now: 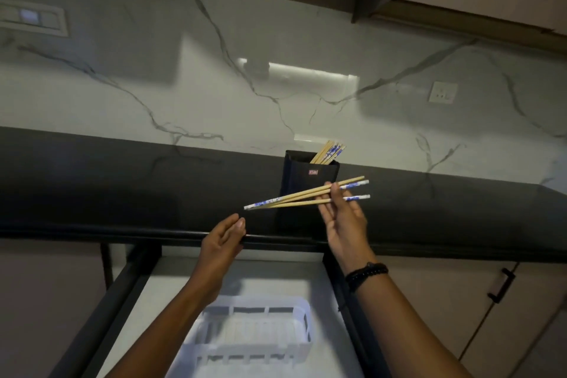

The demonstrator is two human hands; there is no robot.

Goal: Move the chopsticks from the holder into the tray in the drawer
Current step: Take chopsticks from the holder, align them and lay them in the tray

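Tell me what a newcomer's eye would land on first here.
First, the chopsticks fanned out in the right hand, held in front of the black holder on the dark counter. Next, the white tray in the open drawer below, with the left hand empty above it.

Marble backsplash [276,95] with socket [442,92] above dark counter [122,187]

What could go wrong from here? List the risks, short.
1. The right hand pinches three chopsticks near one end, splayed apart and not all facing the same way; one could slip out and fall onto the counter or into the drawer beside the tray.
2. The bunch hangs close in front of the holder; a swing might knock it and spill the remaining chopsticks.
3. The left hand is open, supporting nothing.
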